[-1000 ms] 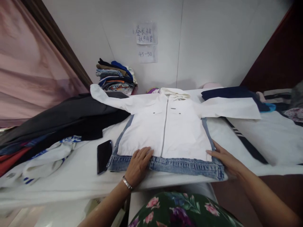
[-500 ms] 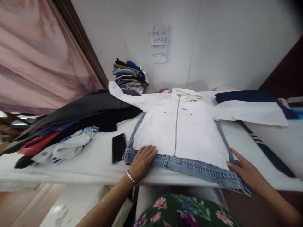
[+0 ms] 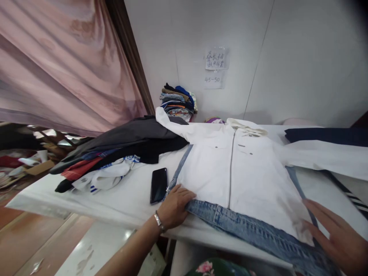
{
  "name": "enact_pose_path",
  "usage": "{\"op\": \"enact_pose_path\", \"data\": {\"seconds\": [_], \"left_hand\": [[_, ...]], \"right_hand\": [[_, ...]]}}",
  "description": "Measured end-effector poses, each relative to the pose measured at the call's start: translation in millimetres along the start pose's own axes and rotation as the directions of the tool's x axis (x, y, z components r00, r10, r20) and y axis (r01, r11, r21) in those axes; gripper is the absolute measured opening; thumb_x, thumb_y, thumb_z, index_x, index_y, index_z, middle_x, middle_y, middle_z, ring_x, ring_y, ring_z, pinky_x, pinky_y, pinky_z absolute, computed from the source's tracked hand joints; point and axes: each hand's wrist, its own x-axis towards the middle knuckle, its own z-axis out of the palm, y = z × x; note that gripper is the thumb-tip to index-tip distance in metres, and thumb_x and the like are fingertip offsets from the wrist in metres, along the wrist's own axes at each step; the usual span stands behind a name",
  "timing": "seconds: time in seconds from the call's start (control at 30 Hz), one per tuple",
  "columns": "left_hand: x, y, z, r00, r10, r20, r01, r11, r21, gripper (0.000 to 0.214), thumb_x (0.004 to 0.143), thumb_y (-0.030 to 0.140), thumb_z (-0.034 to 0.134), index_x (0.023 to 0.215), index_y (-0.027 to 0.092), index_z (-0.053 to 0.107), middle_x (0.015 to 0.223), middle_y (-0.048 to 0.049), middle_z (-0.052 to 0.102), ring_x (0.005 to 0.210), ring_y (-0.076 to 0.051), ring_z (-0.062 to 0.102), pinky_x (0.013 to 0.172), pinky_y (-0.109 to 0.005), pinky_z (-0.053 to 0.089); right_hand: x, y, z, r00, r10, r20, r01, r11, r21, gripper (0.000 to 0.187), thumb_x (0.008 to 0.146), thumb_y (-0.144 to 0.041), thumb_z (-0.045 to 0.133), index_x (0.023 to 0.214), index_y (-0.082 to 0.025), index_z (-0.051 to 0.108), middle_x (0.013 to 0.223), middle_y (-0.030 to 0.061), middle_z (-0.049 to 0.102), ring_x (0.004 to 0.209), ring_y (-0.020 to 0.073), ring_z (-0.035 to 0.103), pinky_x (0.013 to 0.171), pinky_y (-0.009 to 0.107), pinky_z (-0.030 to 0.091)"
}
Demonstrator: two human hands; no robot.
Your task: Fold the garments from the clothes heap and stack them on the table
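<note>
A white zip-front jacket (image 3: 207,172) lies spread on the table, its collar away from me and sleeves out to both sides. Blue denim (image 3: 244,222) shows beneath it along the near hem and sides. At the near left corner my left hand (image 3: 175,209) rests palm down, fingers laid over the hem and denim. My right hand (image 3: 337,235), slightly blurred, has the jacket's near right corner between thumb and fingers, where the white cloth is wrinkled. A black phone (image 3: 159,185) lies just left of the jacket.
Loose dark, red and white clothes (image 3: 123,149) are heaped at the left. A folded clothes stack (image 3: 177,100) stands at the back by the wall, under paper signs (image 3: 216,67). Navy cloth (image 3: 327,136) lies at the right. The white table's (image 3: 120,203) near edge runs below my hands.
The view has swung left. My right hand has moved in against the jacket's near right corner, and the cloth there has wrinkled. My left hand stays at the left hem.
</note>
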Motion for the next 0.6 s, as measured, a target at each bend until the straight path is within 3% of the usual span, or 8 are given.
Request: {"op": "enact_pose_path", "data": {"seconds": [0.07,0.13,0.23,0.3,0.37,0.5,0.6], "left_hand": [[0,-6,-9.8,1.0,-0.023,-0.003,0.023,0.999,-0.042,0.053,0.074,0.024,0.063,0.127,0.024,0.053,0.129,-0.0072,0.061,0.122,-0.025,0.053,0.112,-0.052,0.027],[3,-17,-15.1,0.985,-0.134,-0.11,0.132,0.991,-0.024,0.05,0.081,0.038,0.059,0.129,0.023,0.052,0.138,-0.0097,0.053,0.13,-0.026,0.046,0.112,-0.05,0.029],[17,-36,-14.1,0.878,-0.397,-0.266,0.421,0.906,0.037,0.051,0.088,0.042,0.048,0.129,0.013,0.051,0.144,-0.0172,0.044,0.135,-0.028,0.038,0.111,-0.046,0.032],[27,-45,-11.9,0.833,-0.516,-0.201,0.538,0.84,0.073,0.053,0.089,0.038,0.046,0.134,0.01,0.044,0.144,-0.0198,0.044,0.132,-0.029,0.043,0.106,-0.044,0.037],[35,-48,-12.0,0.816,-0.571,-0.086,0.577,0.807,0.122,0.053,0.09,0.03,0.043,0.138,0.01,0.039,0.137,-0.0187,0.051,0.123,-0.028,0.053,0.099,-0.042,0.043],[43,-50,-15.4,0.82,-0.571,-0.034,0.559,0.788,0.26,0.048,0.09,0.022,0.039,0.137,0.015,0.042,0.125,-0.0152,0.06,0.11,-0.025,0.061,0.092,-0.038,0.046],[46,-58,-14.6,0.802,-0.594,0.058,0.539,0.762,0.359,0.047,0.09,0.023,0.034,0.135,0.017,0.047,0.122,-0.0157,0.061,0.099,-0.027,0.065,0.086,-0.042,0.049]], "right_hand": [[12,-30,0,0.993,-0.104,0.061,0.104,0.995,0.0,0.057,0.084,-0.049,0.049,0.14,-0.046,0.037,0.147,-0.0006,0.042,0.133,0.0273,0.041,0.109,0.048,0.039],[23,-55,9,0.962,-0.226,0.155,0.229,0.973,-0.003,0.056,0.087,-0.048,0.047,0.142,-0.041,0.038,0.152,-0.0016,0.033,0.139,0.0271,0.031,0.112,0.049,0.034],[36,-70,31,0.916,-0.251,0.314,0.276,0.961,-0.036,0.056,0.088,-0.054,0.046,0.14,-0.033,0.044,0.153,0.002,0.032,0.141,0.0306,0.026,0.112,0.055,0.029],[40,-69,45,0.891,-0.179,0.418,0.224,0.973,-0.061,0.057,0.089,-0.056,0.042,0.14,-0.031,0.045,0.152,0.0038,0.032,0.14,0.0311,0.026,0.112,0.057,0.028],[41,-66,51,0.871,-0.129,0.473,0.18,0.982,-0.063,0.057,0.091,-0.057,0.038,0.141,-0.029,0.043,0.153,0.0041,0.03,0.141,0.0297,0.025,0.113,0.056,0.025],[39,-71,46,0.865,-0.098,0.491,0.131,0.991,-0.034,0.056,0.093,-0.056,0.035,0.142,-0.029,0.042,0.154,0.0035,0.027,0.143,0.0267,0.02,0.116,0.053,0.019],[37,-80,40,0.872,-0.086,0.481,0.077,0.996,0.039,0.056,0.093,-0.056,0.038,0.141,-0.027,0.044,0.153,0.0052,0.028,0.143,0.0266,0.019,0.116,0.053,0.015]]}}
